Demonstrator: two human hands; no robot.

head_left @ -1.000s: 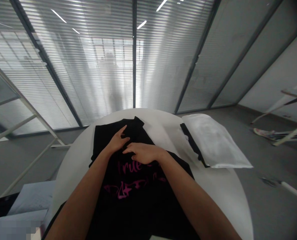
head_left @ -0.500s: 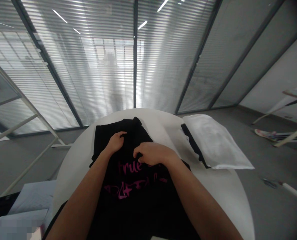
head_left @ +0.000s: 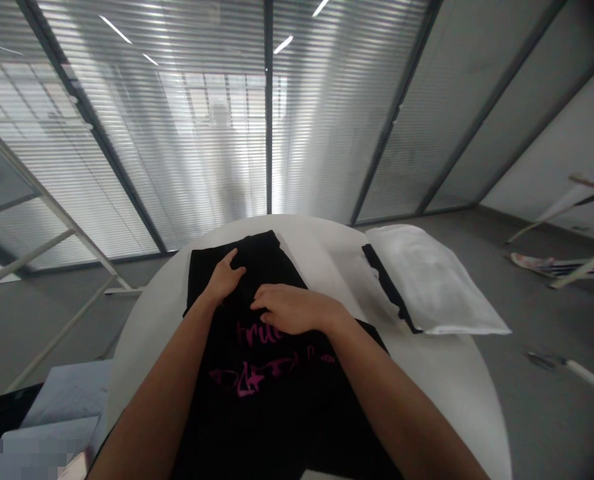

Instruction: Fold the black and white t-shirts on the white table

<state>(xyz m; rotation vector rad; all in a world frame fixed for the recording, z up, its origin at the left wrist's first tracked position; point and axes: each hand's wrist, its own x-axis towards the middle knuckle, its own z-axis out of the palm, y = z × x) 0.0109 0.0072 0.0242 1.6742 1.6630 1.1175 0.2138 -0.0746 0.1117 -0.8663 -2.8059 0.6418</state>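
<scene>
A black garment [head_left: 257, 427], likely a T-shirt, lies over the near and middle part of the round white table [head_left: 321, 253], with pink lettering across it. On its far part, at the left, rests my left hand [head_left: 225, 279], its index finger and thumb apart. Just to the right, my right hand [head_left: 291, 308] lies over the cloth with its fingers loosely stretched and the thumb apart; it covers part of the upper word. I see nothing held in either hand.
A white bag [head_left: 431, 287] lies at the table's right edge, with a black folded item [head_left: 389, 290] showing along its left side. A pale metal frame [head_left: 71, 227] stands at left. Papers [head_left: 67, 400] are at lower left. Glass partitions with blinds [head_left: 201, 133] rise beyond the table.
Both hands have shifted slightly left over the garment. My left fingers are more spread, and my right fingers are straighter. The garment's far edge lies flatter, without the raised fold at its corner.
</scene>
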